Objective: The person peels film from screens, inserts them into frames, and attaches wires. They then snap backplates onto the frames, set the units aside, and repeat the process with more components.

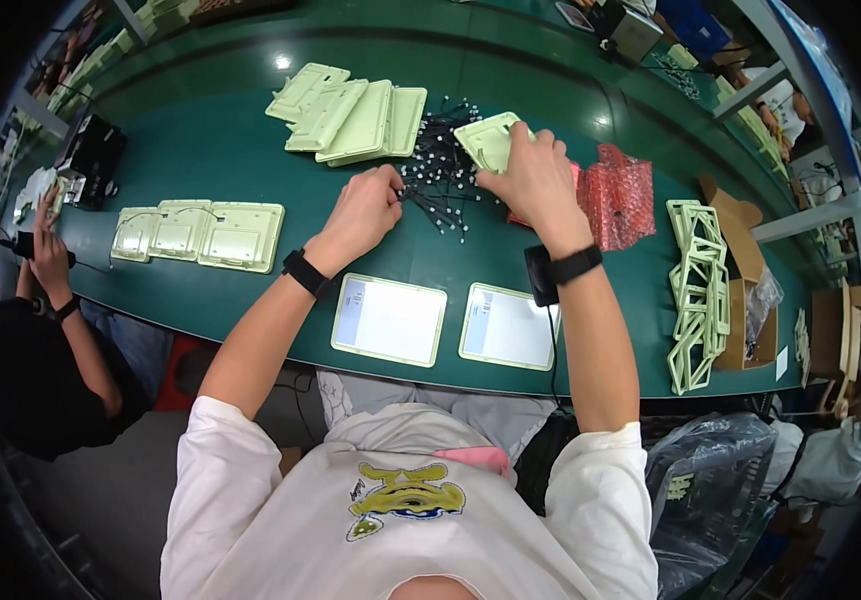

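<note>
Green matting covers our bench (251, 140), and at twelve o'clock sits a tangle of small black wired parts (441, 180). Our left hand (363, 212) has its fingers curled tight, pinching one strand at the tangle's nine o'clock edge. Our right hand (536, 180) grips a pale green plastic plate (486, 138), fingers wrapped over its near edge, just at the tangle's two o'clock.

Judging by the piles, we are partway through. A fanned stack of bare plates (351, 115) waits at eleven o'clock, while a row of plates carrying wires (201, 232) lies at nine o'clock, seemingly finished. Two white-faced panels (391, 320) rest near us at six o'clock, red bubble wrap (619, 195) at two, and stacked open frames (699, 290) at three. Another person's hand (49, 250) works far left.
</note>
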The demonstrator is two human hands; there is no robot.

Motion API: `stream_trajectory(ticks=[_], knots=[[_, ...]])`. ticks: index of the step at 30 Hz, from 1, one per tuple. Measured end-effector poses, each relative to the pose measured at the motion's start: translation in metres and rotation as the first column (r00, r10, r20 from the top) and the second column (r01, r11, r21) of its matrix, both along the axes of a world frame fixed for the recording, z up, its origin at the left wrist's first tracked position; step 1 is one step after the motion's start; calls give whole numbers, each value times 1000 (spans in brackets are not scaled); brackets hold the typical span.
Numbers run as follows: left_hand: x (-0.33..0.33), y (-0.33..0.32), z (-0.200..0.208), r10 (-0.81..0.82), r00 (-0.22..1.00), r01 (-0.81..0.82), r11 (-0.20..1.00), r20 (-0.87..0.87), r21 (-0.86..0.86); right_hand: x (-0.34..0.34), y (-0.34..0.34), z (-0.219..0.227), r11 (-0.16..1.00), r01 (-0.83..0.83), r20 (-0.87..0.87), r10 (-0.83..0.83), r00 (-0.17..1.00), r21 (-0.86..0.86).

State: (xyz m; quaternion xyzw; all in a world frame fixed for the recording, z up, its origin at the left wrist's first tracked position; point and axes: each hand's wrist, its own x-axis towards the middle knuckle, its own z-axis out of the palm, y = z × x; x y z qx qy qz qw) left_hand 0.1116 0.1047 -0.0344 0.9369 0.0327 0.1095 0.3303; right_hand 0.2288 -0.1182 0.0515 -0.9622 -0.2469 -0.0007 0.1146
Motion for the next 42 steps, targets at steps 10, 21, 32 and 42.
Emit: stream_trajectory(ticks=[10, 21, 32, 42], knots=[[-6, 14, 11, 44, 987, -72, 981, -152, -181, -8, 9, -48, 871, -477, 282, 430, 858, 122], [-14, 15, 17, 41, 999, -42, 998, -20, -40, -12, 26, -59, 811, -398, -23, 450, 893, 428], [-33, 49, 51, -105, 891, -135, 868, -442, -479, -15, -4, -22, 697, 115, -507, 387, 770, 707], [-59, 56, 43, -215, 873, -186, 684, -439, -705, -17, -8, -29, 570, 128, -452, 474, 755, 812]])
